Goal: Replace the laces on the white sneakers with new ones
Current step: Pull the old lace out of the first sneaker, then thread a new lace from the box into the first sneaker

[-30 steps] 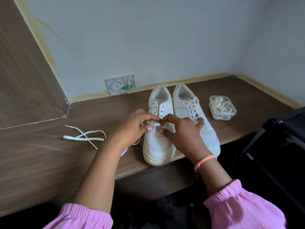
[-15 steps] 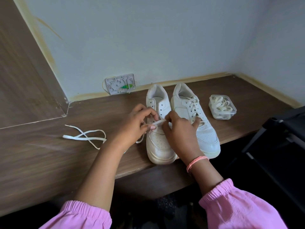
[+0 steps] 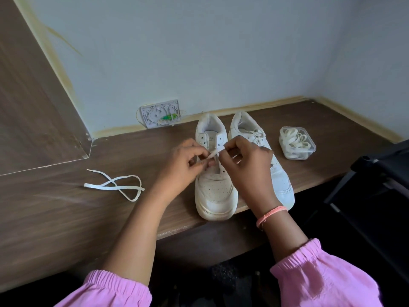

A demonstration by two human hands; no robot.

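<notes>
Surface: a dark wood-grain desk set in a corner; its front edge runs just beneath the toes of the shoes.
Room: pale blue-grey walls meet at the right rear corner; a yellowish trim strip runs along the joint between desk and wall. A wooden side panel rises at the left. A dark frame stands at the right edge.
Wall fitting: one white plate with a green part, at the base of the rear wall.
Shoes: two white sneakers, side by side, toes toward the person. The left sneaker shows open eyelets; the right sneaker is laced.
Laces: one loose lace lies on the desk, well apart to the left of the shoes. One lace end is held over the left sneaker.
Box: one clear plastic box of coiled laces, near the right sneaker.
Left hand: fingers curled, pinching the lace end.
Right hand: fingers curled, pinching the same lace end.
Wrist: one orange band on the right wrist.
Sleeves: two, pink.
</notes>
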